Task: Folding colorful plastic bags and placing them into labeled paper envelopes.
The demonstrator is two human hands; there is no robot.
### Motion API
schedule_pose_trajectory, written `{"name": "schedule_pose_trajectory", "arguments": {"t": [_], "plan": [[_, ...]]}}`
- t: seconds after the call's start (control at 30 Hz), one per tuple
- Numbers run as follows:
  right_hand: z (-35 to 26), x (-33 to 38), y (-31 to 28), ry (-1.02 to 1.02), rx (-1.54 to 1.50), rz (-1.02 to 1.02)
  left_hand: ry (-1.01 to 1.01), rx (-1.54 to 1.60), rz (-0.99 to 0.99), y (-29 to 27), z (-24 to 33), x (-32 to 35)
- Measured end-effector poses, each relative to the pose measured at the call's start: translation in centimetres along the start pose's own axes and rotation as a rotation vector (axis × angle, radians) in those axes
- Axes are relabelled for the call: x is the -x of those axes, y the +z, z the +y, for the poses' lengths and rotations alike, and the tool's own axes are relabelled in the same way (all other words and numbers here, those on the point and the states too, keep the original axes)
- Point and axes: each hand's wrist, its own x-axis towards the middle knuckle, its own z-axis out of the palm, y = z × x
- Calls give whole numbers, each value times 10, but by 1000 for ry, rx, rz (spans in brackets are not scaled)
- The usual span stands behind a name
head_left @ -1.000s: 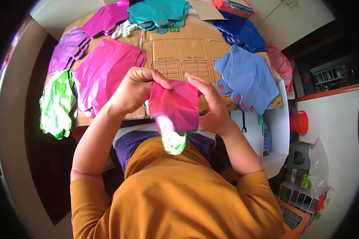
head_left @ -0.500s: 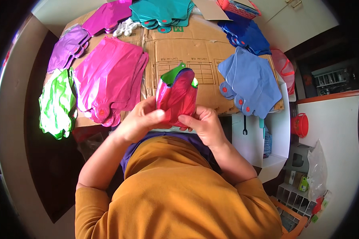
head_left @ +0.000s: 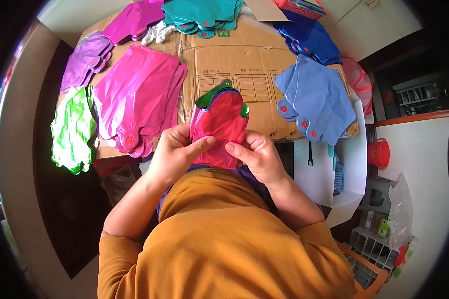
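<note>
Just above my lap, both hands hold a small stack of folded, shiny foil pieces (head_left: 218, 117) that look like uninflated foil balloons. The front piece is red-pink, and blue and green layers peek out behind its rounded top. My left hand (head_left: 176, 152) grips the lower left side, thumb lying across the front. On the lower right side my right hand (head_left: 259, 154) pinches the stack between thumb and fingers. The fingers behind the foil are partly hidden. Nearest on the left lies a pink foil pile (head_left: 134, 94); a light blue foil pile (head_left: 319, 97) lies to the right.
Cardboard (head_left: 234, 57) covers the table. Around its edge lie green (head_left: 74, 132), purple (head_left: 85, 60), magenta (head_left: 134, 20), teal (head_left: 204, 14) and dark blue (head_left: 314, 42) foil piles, plus a white cord bundle (head_left: 158, 33). A white open box (head_left: 314, 169) and red bucket (head_left: 379, 153) stand right.
The foil stack has flattened and turned broader toward me, its lower end now extending down between my hands. My left thumb has slid inward across its front. Both hands keep their hold.
</note>
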Motion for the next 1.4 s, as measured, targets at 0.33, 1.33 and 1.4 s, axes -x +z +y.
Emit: {"name": "schedule_pose_trajectory", "arguments": {"t": [0.33,1.33,1.4], "plan": [[-17,-6,-11,-12,-152,-33,47,-70,-82,-5,20,-11],[-50,-3,-35,-509,522,-242,80,240,-236,-20,2,-13],[-56,2,-31,-438,540,-113,64,247,-220,-18,3,-14]]}}
